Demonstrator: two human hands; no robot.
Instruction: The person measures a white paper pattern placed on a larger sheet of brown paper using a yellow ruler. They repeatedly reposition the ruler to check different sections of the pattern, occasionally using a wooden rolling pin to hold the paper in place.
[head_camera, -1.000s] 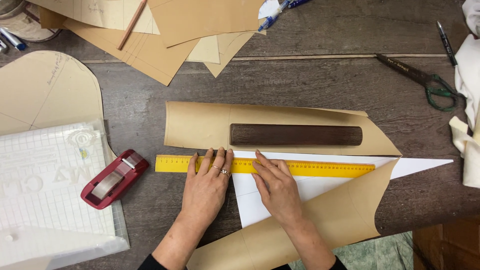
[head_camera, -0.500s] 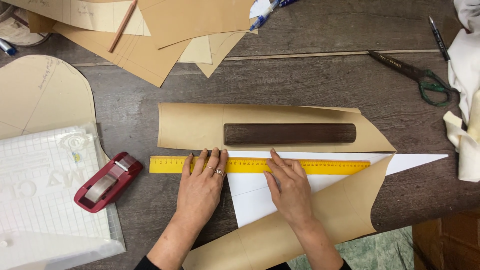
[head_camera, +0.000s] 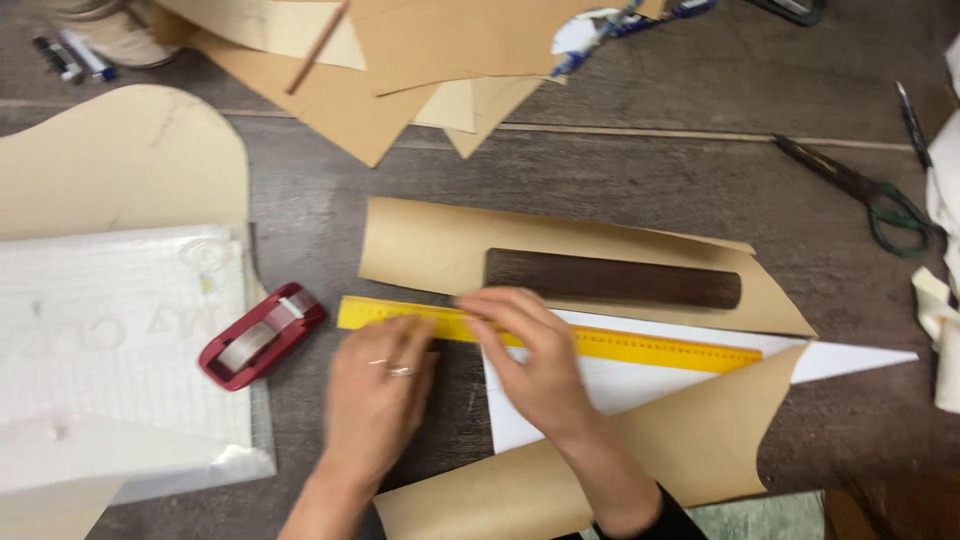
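Both hands, the left hand (head_camera: 375, 395) and right hand (head_camera: 535, 365), press flat and open on the yellow ruler (head_camera: 640, 345) over white paper (head_camera: 600, 395), with no line drawn yet.

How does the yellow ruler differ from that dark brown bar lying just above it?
The yellow ruler is thin, flat and bright, with fine markings along its edge; the dark brown bar is thicker, plain and has rounded ends. The ruler is longer and slopes slightly down to the right; the bar lies nearly level. Both hands, left and right, rest at the ruler, while the bar lies untouched on tan paper. Both are long and straight.
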